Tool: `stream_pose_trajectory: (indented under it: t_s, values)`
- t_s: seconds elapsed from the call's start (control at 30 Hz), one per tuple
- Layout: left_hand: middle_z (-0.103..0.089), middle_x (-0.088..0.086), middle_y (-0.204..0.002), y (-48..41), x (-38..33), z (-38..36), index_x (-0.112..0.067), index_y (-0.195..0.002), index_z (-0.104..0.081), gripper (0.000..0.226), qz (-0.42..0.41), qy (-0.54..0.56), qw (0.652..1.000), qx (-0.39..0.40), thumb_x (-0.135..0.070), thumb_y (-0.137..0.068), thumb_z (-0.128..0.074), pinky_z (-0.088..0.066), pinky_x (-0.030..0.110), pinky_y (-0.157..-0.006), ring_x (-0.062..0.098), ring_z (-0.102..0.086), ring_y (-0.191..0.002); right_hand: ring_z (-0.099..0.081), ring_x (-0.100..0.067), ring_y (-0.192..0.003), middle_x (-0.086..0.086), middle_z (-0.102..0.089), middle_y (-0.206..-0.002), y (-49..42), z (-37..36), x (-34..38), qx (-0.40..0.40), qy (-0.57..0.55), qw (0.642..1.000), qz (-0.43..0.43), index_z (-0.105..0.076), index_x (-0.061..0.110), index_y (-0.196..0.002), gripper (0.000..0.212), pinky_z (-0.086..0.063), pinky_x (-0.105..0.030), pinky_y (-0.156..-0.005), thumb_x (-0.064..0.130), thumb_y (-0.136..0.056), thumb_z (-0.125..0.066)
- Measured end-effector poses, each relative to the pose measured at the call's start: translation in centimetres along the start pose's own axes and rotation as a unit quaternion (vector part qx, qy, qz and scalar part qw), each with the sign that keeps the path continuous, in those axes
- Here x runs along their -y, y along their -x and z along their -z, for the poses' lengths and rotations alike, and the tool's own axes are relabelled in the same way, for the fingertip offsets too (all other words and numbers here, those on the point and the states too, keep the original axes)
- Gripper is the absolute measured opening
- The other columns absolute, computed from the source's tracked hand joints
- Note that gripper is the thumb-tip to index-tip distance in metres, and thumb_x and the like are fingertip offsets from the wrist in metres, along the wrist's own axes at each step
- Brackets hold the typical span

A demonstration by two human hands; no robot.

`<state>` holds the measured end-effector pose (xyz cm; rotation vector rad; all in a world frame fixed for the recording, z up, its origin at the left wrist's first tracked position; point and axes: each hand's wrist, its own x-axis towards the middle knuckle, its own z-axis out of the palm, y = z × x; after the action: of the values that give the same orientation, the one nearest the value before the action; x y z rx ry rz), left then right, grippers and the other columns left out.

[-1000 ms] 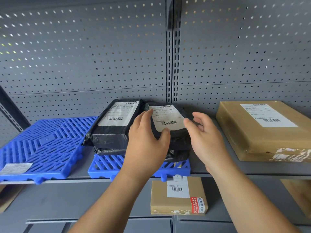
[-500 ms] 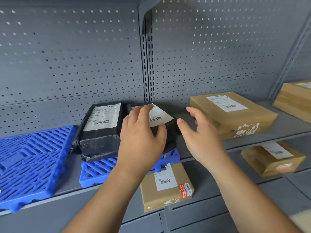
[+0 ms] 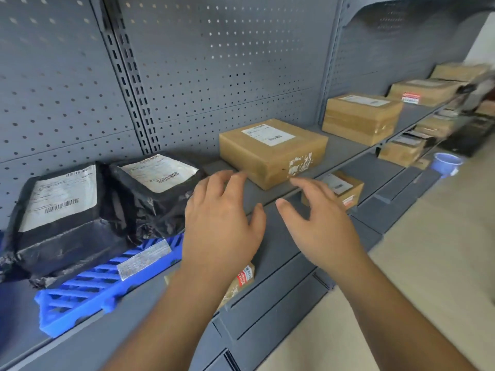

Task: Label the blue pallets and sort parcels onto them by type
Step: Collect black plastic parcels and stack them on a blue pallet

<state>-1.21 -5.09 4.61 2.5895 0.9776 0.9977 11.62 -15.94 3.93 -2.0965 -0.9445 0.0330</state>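
Two black plastic-wrapped parcels, one on the left (image 3: pixel 59 210) and one on the right (image 3: pixel 155 191), lie side by side on a blue pallet (image 3: pixel 88 293) with a white label on its front edge. To their right a brown cardboard box (image 3: pixel 270 151) with a white shipping label sits on the grey shelf (image 3: pixel 348 148). My left hand (image 3: pixel 222 226) and my right hand (image 3: pixel 318 226) hover open in front of the shelf edge, between the black parcels and the brown box, touching neither.
More brown boxes (image 3: pixel 361 116) stand further right along the shelf, and others (image 3: pixel 345 188) lie on the lower shelf. A blue bucket (image 3: pixel 447 163) stands on the floor at the right. Perforated grey panels back the shelves.
My hands have come off the right black parcel and moved right toward the brown box. My view has swung right, and the second blue pallet has left the frame.
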Motion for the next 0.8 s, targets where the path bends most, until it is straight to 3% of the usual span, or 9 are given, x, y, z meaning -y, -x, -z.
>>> stream_pose_trajectory:
  t_s: [0.27,0.37,0.8]
  values:
    - [-0.053,-0.002,-0.141,-1.7,-6.3,-5.7,-0.028,-0.142,-0.053,0.057,-0.068,0.033,0.994,0.079,-0.046,-0.088,-0.060,-0.042,0.044,-0.101,0.026,-0.045,-0.129,-0.045,-0.019,-0.133,0.016,-0.052,-0.142,0.3,6.2,-5.9,-0.100,0.031,0.992,-0.072,-0.053,0.041,-0.135,0.057,-0.042,-0.050,-0.108,0.064,-0.084,-0.045]
    - [-0.051,-0.003,-0.142,-2.6,-9.6,-8.5,-0.029,-0.143,-0.051,0.057,-0.101,0.042,0.990,0.091,-0.046,-0.090,-0.062,-0.042,0.044,-0.102,0.026,-0.046,-0.128,-0.043,-0.020,-0.134,0.013,-0.050,-0.144,0.3,8.9,-9.2,-0.111,0.054,0.987,-0.105,-0.052,0.038,-0.138,0.052,-0.040,-0.049,-0.109,0.058,-0.090,-0.051]
    - [-0.046,-0.002,-0.148,-4.3,-31.3,-21.9,-0.029,-0.144,-0.050,0.056,-0.216,0.102,0.959,0.153,-0.046,-0.092,-0.060,-0.039,0.040,-0.108,0.023,-0.041,-0.136,-0.039,-0.021,-0.139,0.012,-0.046,-0.151,-1.1,24.5,-25.3,-0.194,0.119,0.953,-0.200,-0.047,0.037,-0.144,0.056,-0.037,-0.049,-0.113,0.056,-0.091,-0.051]
